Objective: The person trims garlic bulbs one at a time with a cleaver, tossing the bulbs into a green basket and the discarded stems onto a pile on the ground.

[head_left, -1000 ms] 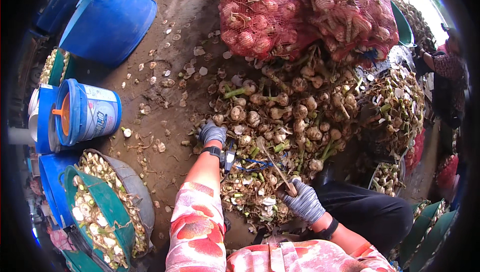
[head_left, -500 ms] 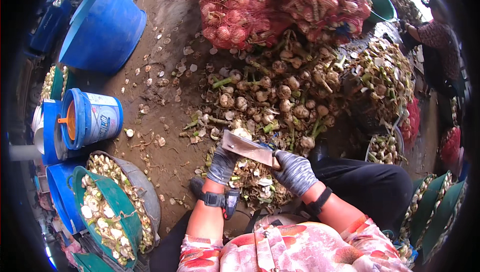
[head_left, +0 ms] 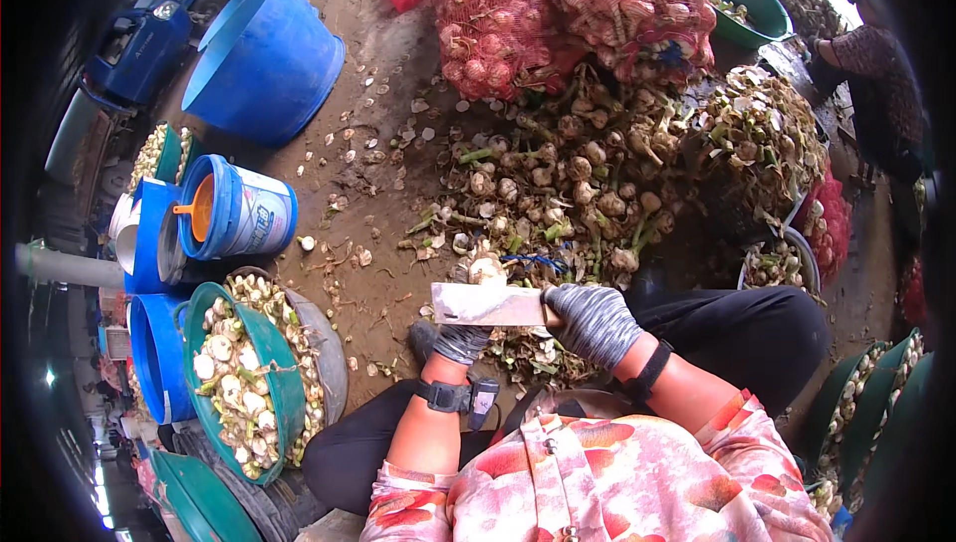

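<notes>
"What's that blade?"

"A broad, flat cleaver [head_left: 490, 304], its far end cut square. The face is pale, turning brownish toward the grip."

"How is it lying?"

"Nearly level, side to side, face up. The right hand [head_left: 596, 325] grips it at one end, and the blade reaches across toward the left, over the left hand [head_left: 464, 341]."

"And the garlic?"

"One bulb [head_left: 487, 270], round and whitish, at the left hand's fingers, just past the blade's far edge. The blade hides its near side."

"Are they touching?"

"I can't tell from here. They're right up close, anyway, out in front of the body."
</notes>
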A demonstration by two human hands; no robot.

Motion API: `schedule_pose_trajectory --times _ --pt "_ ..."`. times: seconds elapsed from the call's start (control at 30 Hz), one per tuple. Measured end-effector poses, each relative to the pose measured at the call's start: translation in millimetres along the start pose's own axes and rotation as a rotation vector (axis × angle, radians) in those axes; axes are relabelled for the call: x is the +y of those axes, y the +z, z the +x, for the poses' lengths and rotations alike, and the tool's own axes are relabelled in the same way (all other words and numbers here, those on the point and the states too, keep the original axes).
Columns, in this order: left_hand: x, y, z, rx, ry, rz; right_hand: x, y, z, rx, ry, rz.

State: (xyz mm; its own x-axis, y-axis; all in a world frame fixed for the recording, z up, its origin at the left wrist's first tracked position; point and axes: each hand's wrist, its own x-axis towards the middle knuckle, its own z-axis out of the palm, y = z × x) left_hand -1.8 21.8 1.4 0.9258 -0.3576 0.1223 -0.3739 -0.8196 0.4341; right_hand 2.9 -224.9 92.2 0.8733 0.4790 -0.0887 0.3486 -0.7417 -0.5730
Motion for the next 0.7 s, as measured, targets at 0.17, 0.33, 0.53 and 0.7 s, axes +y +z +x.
schedule_pose_trajectory --times 0.17,0.33,0.53,0.7 --pt "12.6 10.9 -17.9 0.081 -0.102 -0.477 -9.8 -8.2 -12.8 -0.020 -0.053 0.001" --pt "42.8 8.1 -8.5 0.056 -0.411 -1.578 -1.4 -5.5 -25.6 -0.035 -0.062 -0.012" --pt "35.8 17.0 -33.4 -0.065 0.008 -0.157 3.7 -9.1 -35.6 -0.031 -0.048 -0.025" --pt "42.1 18.3 -34.8 -0.067 -0.049 -0.366 5.0 -4.3 -37.1 -0.026 -0.063 0.035"
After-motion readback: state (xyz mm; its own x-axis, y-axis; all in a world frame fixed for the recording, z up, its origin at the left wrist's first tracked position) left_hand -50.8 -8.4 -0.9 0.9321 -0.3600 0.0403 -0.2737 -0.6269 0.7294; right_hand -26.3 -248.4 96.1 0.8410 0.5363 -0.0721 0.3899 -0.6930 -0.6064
